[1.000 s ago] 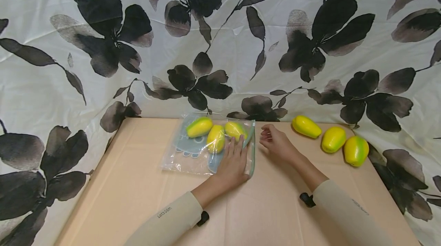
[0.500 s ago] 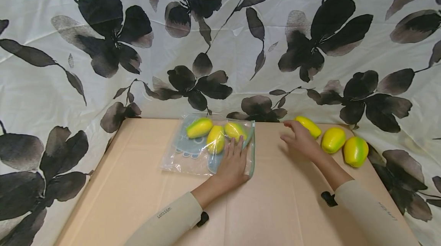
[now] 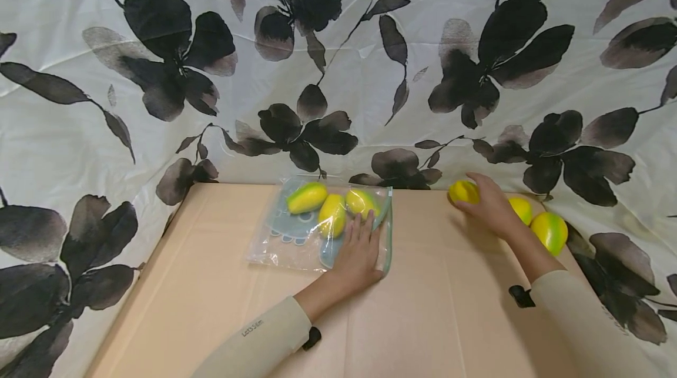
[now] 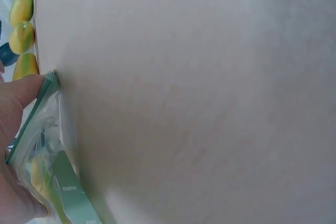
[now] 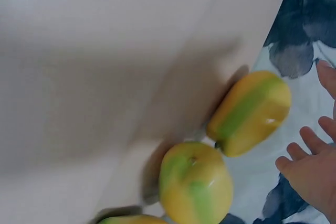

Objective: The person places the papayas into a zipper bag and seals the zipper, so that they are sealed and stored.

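In the head view my left hand (image 3: 358, 248) lies flat on a clear zip bag (image 3: 285, 254) near its green zip edge. Inside the bag are three yellow-green mangoes (image 3: 308, 197). The left wrist view shows the thumb at the zip (image 4: 39, 98) and a green label (image 4: 73, 190) marked "name". At the far right, my right hand (image 3: 489, 204) reaches over the leftmost of three loose mangoes (image 3: 463, 191), covering part of it. In the right wrist view its fingers (image 5: 302, 153) are spread and fairly straight, beside that mango (image 5: 252, 111).
Two more mangoes, the middle one (image 3: 521, 210) and the right one (image 3: 550, 232), sit behind the right wrist by the table's right edge. The beige tabletop (image 3: 423, 295) meets a hanging floral cloth (image 3: 370, 90) at its back edge.
My right hand has moved rightward from beside the bag to the leftmost loose mango. The left hand has stayed flat on the bag.
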